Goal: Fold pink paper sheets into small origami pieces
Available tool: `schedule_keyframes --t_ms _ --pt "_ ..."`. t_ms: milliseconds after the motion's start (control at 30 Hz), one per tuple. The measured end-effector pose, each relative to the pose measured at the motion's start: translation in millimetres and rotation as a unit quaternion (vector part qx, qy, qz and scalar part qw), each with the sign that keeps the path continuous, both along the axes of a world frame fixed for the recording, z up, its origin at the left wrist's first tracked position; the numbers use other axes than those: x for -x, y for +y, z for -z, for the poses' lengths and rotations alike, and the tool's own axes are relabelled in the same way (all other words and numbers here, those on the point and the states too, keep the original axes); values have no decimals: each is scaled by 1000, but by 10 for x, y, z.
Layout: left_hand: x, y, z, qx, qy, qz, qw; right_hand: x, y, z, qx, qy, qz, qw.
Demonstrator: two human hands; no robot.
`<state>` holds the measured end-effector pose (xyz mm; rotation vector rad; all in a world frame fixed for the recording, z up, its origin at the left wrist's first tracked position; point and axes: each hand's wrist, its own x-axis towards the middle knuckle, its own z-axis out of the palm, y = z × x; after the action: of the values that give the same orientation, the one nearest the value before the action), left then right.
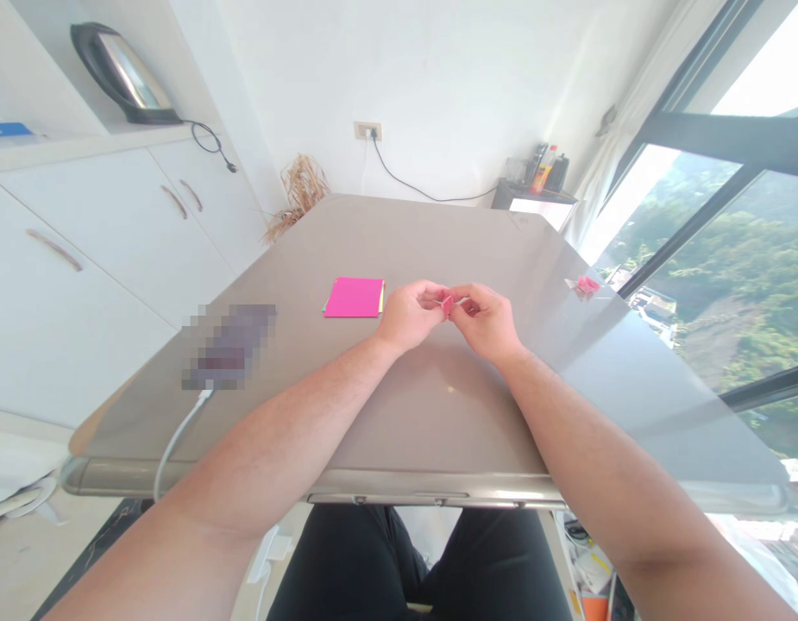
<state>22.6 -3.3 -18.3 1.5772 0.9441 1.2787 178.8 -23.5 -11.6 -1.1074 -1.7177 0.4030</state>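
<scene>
a small pink paper piece, pinched from both sides

the left hand and the right hand meet above the middle of the grey tabletop, their fingertips closed on the pink paper piece between them. it is so slight that fingertips alone probably give enough control, one hand likely steadying it while the other works its edges; which does which, i cannot tell. the forearms come in over the near edge, which seems to steady the fine grip. the piece looks folded and pointed, though the fingers hide much of its shape.

just beside the left hand lies a stack of square paper sheets, presumably set there to be handy without crowding the work. the top sheet is flat, matte and vivid magenta; slivers of other colours, yellow and green among them, peek out because the pile is not quite squared. well apart, near the table's right edge, sits a crumpled-looking pink paper form, perhaps put aside for safety; its facets stand up from the surface.

the tabletop is smooth, with a soft window sheen and a rounded front lip. at far left, a white cable curves up to a pixelated dark object.
</scene>
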Motion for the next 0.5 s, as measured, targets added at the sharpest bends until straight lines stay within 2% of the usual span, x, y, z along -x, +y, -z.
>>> schedule_keyframes --t_ms 500 --pt "-28 -27 -23 85 -81 0 993 -11 19 13 8 -10 9 1000"
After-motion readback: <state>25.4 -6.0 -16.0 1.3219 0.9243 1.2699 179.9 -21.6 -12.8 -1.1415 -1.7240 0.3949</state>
